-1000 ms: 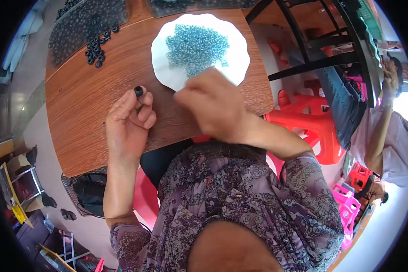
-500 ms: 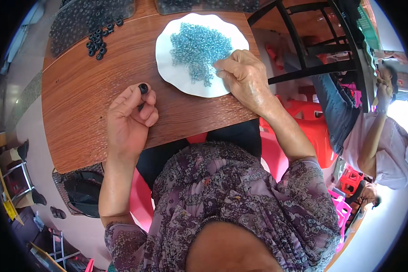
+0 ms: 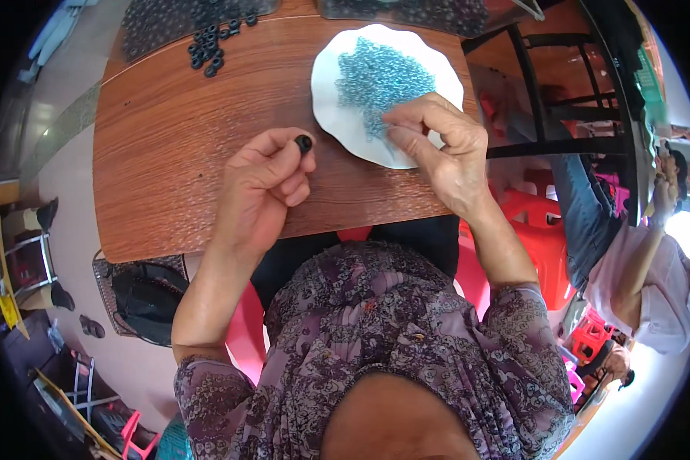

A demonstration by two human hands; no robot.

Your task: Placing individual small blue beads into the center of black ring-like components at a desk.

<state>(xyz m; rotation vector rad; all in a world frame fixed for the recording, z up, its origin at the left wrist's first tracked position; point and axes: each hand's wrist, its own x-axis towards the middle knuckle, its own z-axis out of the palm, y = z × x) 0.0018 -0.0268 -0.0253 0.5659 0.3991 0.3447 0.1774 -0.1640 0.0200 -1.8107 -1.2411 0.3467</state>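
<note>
Black rings heap [image 3: 211, 47] at table's [image 3: 169, 153] far edge; red stools [image 3: 540, 230]; black bag [image 3: 142, 295] on floor.

I count two hands of the wearer: my left hand [image 3: 261, 195] and my right hand [image 3: 445, 149]. One small black ring [image 3: 304, 142] sits pinched at the left fingertips. One white scalloped plate [image 3: 337, 126] lies on one wooden table [image 3: 176, 138]. On the plate is one heap of tiny blue beads [image 3: 376, 80], too many and too small to count. One loose cluster of black rings [image 3: 211, 47], roughly a dozen, lies at the table's far edge.
</note>
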